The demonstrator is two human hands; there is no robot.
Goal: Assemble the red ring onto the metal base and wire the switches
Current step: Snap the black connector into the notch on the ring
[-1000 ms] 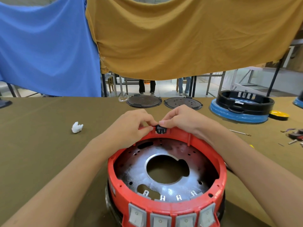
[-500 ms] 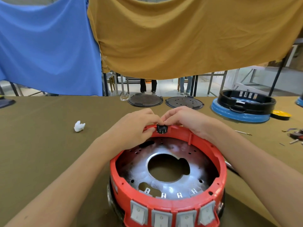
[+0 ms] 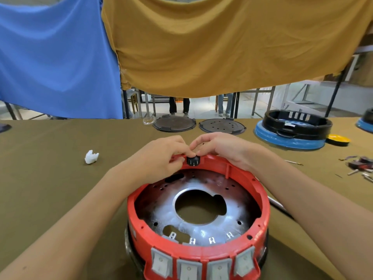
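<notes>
Where the two sets of curled fingers meet, they pinch a small black component with metal pins, seated at the far rim of the red ring. The left hand grips it from the left and also touches the rim; the right hand grips from the right. The red ring sits on the metal base, a round plate with a large centre hole, close to the person on the olive counter. Four grey switches line the ring's near side. Farther out lie a crumpled white scrap, two dark round plates, and a black ring on a blue base.
</notes>
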